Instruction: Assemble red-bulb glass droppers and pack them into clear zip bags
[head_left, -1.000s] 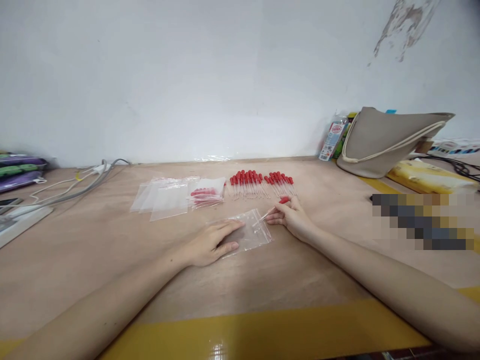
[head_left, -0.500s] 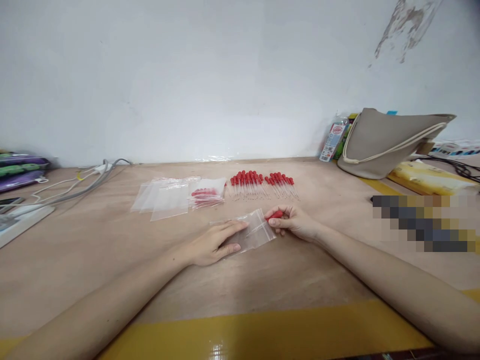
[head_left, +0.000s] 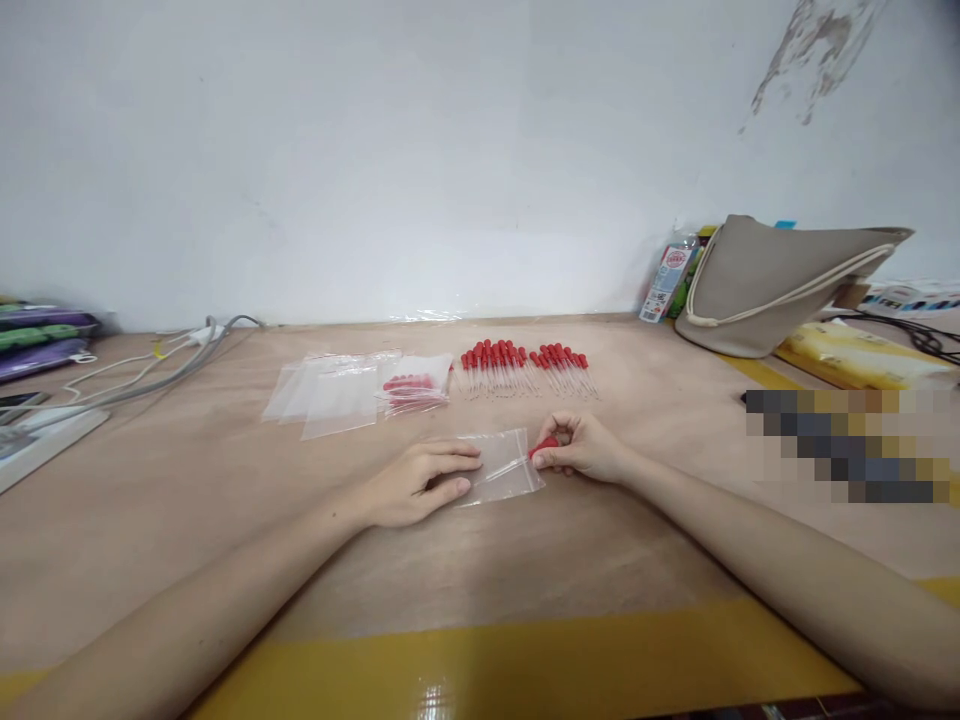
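A clear zip bag [head_left: 499, 478] lies flat on the wooden tabletop between my hands. My left hand [head_left: 420, 482] rests on its left end, fingers stretched out and pressing it down. At the bag's right end, my right hand [head_left: 576, 447] pinches red-bulbed droppers [head_left: 544, 447]; their thin clear stems reach in through the mouth. How many droppers it holds I cannot tell. Beyond my hands, two groups of loose droppers [head_left: 495, 368] lie side by side, red bulbs toward the wall. Left of them sits a bag filled with droppers [head_left: 411, 390], beside overlapping flat bags [head_left: 341, 398].
A grey drawstring bag [head_left: 772, 285] and a bottle [head_left: 664, 285] stand at the back right, near a yellow packet [head_left: 847, 355]. Cables [head_left: 161, 375] and a white power strip [head_left: 52, 445] occupy the left side. Yellow tape [head_left: 450, 665] runs along the front edge.
My right hand has moved slightly left and down, pushing the dropper stems deeper into the bag. My left hand and the bag have shifted a little left.
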